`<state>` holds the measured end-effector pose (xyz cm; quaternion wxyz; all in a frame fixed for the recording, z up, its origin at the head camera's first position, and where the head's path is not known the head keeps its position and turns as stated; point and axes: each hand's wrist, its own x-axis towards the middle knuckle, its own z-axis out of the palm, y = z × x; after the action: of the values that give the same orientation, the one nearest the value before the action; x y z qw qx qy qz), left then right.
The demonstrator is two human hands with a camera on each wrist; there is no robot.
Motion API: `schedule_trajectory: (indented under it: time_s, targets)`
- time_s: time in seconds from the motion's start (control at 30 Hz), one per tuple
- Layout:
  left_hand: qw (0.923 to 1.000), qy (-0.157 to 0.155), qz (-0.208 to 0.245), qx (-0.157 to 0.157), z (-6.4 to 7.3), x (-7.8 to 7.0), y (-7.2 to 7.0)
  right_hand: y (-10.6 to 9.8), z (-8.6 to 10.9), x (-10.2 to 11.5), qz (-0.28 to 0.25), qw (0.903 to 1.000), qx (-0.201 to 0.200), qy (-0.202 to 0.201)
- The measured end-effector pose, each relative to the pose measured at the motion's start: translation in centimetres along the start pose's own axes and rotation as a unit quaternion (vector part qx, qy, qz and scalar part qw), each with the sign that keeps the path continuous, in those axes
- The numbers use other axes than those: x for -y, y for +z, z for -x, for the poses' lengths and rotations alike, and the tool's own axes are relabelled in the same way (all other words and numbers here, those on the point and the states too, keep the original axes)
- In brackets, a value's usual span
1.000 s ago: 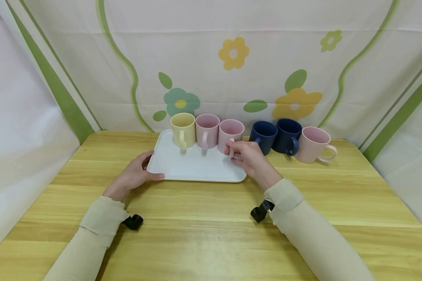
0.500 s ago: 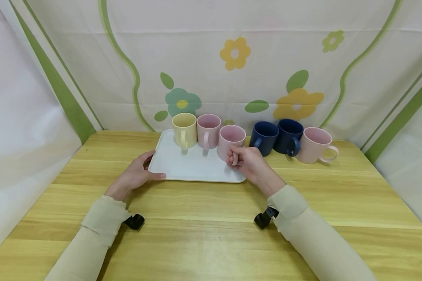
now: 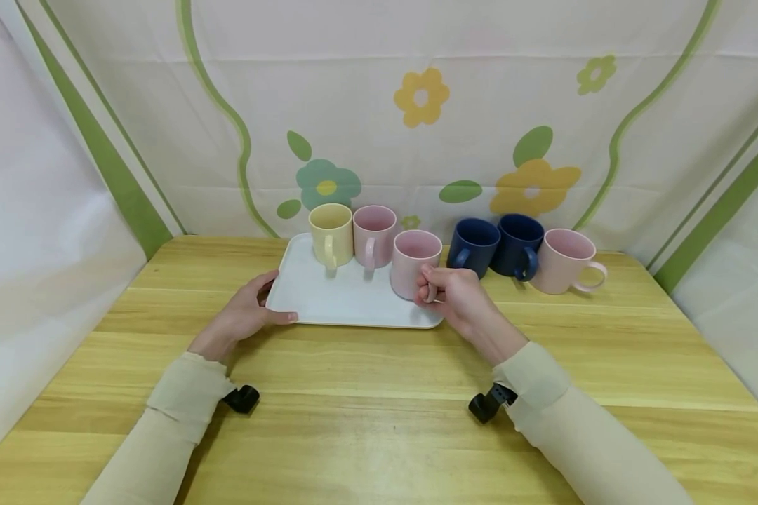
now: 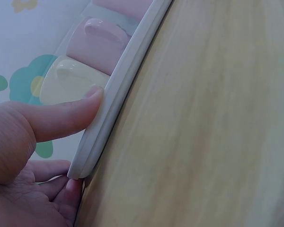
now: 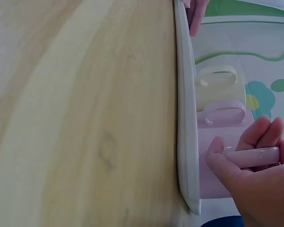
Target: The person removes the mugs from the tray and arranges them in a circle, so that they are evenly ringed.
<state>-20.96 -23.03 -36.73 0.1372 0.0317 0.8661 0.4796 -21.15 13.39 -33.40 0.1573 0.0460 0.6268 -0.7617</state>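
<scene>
My right hand (image 3: 457, 294) pinches the handle (image 5: 253, 156) of a pink mug (image 3: 410, 265) standing upright over the right end of the white tray (image 3: 341, 298). My left hand (image 3: 245, 308) holds the tray's near left corner; in the left wrist view its thumb (image 4: 68, 116) lies along the rim while fingertips touch the corner from below. At the tray's back edge stand a yellow mug (image 3: 330, 231) and a second pink mug (image 3: 371, 231), side by side with handles toward me.
To the right of the tray, two navy mugs (image 3: 474, 242) and another pink mug (image 3: 559, 261) stand on the wooden table (image 3: 354, 407), the pink one's handle pointing right. Behind them hangs a white cloth (image 3: 354, 84) printed with flowers.
The right hand has drawn the held pink mug toward me and slightly right, out of line with the yellow and pink mugs. The left hand and tray have stayed put.
</scene>
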Motion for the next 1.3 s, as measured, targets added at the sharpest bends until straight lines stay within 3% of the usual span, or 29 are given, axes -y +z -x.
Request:
schedule_trajectory:
  time_s: [0.23,0.73,1.13,1.3]
  targets:
    - [1.0000,-0.001,-0.006,0.000,0.0,-0.1,0.0,-0.3,1.0,0.1,0.045,0.9989,0.014,0.005]
    - [0.9999,-0.013,-0.001,-0.007,0.2,0.0,0.0,-0.5,2.3,0.1,0.038,0.9992,0.008,-0.002]
    - [0.9999,-0.010,-0.001,-0.006,0.2,0.0,0.0,-1.8,5.1,1.0,0.063,0.9968,0.022,-0.045]
    - [1.0000,-0.001,-0.005,-0.003,0.1,0.1,0.0,-3.0,6.5,1.3,0.048,0.9960,0.037,-0.066]
